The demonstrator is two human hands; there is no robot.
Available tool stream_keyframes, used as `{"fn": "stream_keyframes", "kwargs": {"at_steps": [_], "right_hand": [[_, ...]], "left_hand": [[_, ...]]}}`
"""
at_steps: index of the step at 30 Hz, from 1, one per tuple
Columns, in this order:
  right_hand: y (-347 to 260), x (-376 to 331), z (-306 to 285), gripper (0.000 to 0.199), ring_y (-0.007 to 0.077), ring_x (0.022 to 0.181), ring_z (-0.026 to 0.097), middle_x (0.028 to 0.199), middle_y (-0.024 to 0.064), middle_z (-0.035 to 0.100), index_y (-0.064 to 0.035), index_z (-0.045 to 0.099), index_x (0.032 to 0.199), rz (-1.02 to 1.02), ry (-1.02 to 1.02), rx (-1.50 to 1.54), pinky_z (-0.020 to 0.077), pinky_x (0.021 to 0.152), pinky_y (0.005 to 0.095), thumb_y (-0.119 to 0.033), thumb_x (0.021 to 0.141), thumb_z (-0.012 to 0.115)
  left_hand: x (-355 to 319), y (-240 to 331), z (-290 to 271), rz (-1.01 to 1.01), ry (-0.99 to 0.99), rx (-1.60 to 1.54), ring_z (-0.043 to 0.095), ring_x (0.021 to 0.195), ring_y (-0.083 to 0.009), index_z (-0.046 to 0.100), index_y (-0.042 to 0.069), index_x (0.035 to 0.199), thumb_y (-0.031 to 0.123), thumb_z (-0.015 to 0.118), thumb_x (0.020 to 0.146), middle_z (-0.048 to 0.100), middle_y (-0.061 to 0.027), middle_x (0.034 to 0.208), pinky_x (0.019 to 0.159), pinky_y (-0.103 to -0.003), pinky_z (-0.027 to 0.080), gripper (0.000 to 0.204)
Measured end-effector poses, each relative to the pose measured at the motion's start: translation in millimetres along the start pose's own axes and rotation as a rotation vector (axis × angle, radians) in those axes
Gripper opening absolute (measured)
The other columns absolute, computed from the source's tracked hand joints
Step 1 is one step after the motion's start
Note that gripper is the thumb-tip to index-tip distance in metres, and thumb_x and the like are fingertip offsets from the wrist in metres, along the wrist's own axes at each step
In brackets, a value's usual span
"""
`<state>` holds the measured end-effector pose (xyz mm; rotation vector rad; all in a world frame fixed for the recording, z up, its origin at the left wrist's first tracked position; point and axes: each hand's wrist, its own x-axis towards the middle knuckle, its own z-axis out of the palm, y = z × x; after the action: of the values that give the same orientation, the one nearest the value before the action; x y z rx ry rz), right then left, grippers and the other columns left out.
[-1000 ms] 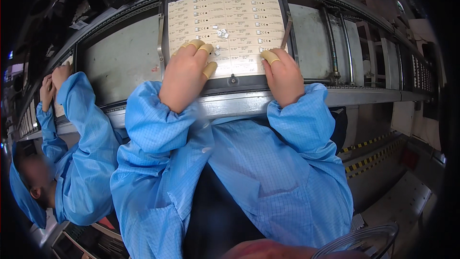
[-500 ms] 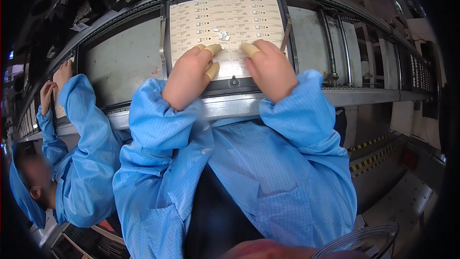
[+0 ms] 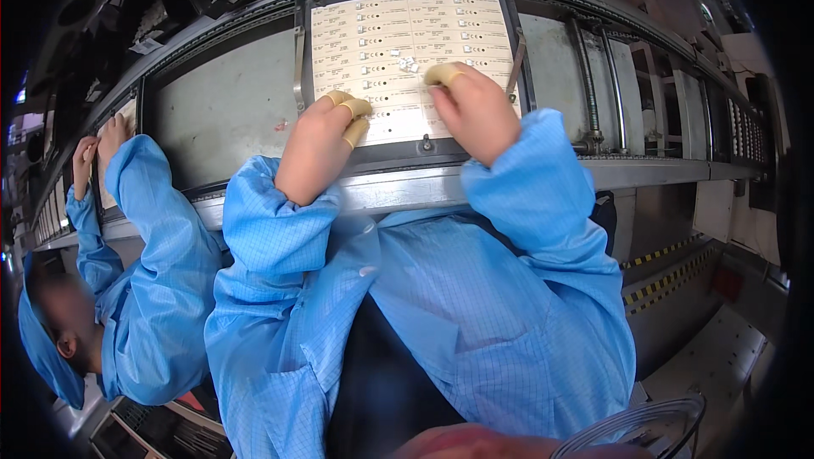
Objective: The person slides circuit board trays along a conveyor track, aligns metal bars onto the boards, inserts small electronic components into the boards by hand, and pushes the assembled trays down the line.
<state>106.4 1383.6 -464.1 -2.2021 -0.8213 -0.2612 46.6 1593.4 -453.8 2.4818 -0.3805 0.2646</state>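
Note:
A panel of white printed boards (image 3: pixel 407 126) lies in a dark frame in front of me, with rows of small white connectors (image 3: pixel 368 84) on it. Several loose white connectors (image 3: pixel 409 64) lie in a small heap near the panel's middle. My left hand (image 3: pixel 315 149) is over the panel's lower left, its finger and thumb in yellow finger cots pinched together at a board; what they hold is hidden. Just right of the heap, my right hand (image 3: pixel 476 115) hovers with curled fingers and a small gap between finger and thumb; no held thing shows there.
The frame sits on a conveyor with a metal front rail (image 3: pixel 398 192). A grey plate (image 3: pixel 229 107) lies to its left, and a spring-covered rod (image 3: pixel 587 77) to its right. On the far left a person in a blue coat (image 3: pixel 161 289) works at the same line.
My left hand has moved left and down to the panel's lower left. My right hand has moved up and slightly left, closer to the heap. The view has shifted slightly.

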Motion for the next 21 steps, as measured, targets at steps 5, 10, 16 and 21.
{"fn": "stream_keyframes", "kwargs": {"at_steps": [5,10,16,21], "right_hand": [[6.0,-31.2,-20.0,0.014,0.0141,0.067,0.059,0.08,0.0085,0.061,-0.0028,0.06,0.096,0.24,0.086,0.092,0.0475,0.059,0.0247,-0.003,0.083,0.059],[12.3,-53.8,-39.8,0.016,0.0106,0.062,0.053,0.081,0.0073,0.059,-0.002,0.06,0.098,0.308,0.168,0.068,0.0427,0.056,0.0221,0.0,0.082,0.059],[12.7,-60.7,-46.6,0.017,0.0099,0.059,0.049,0.077,0.0061,0.057,-0.0021,0.06,0.098,0.326,0.117,0.07,0.0421,0.054,0.0221,0.0,0.082,0.06],[15.4,-63.1,-45.7,0.019,0.0143,0.062,0.055,0.077,0.0071,0.058,-0.0028,0.06,0.1,0.309,0.105,-0.014,0.0452,0.057,0.025,0.0,0.081,0.06]], "left_hand": [[-0.8,-2.8,3.6,-0.027,-0.017,0.019,0.059,0.082,-0.0311,0.064,0.004,0.091,0.008,0.061,0.078,0.061,-0.0127,0.088,0.074,-0.036,0.049,0.014],[0.5,1.3,3.7,0.01,0.012,0.029,0.059,0.081,-0.03,0.065,0.004,0.091,0.008,0.062,0.078,0.061,-0.011,0.089,0.074,-0.036,0.049,0.014],[6.2,5.8,4.0,0.04,-0.015,0.038,0.06,0.083,-0.0307,0.064,0.003,0.092,0.005,0.064,0.078,0.062,-0.0127,0.091,0.072,-0.033,0.049,0.014],[5.2,6.1,6.9,0.051,-0.007,0.047,0.059,0.085,-0.0308,0.064,0.003,0.092,0.005,0.064,0.078,0.061,-0.0125,0.09,0.074,-0.034,0.049,0.015]]}}
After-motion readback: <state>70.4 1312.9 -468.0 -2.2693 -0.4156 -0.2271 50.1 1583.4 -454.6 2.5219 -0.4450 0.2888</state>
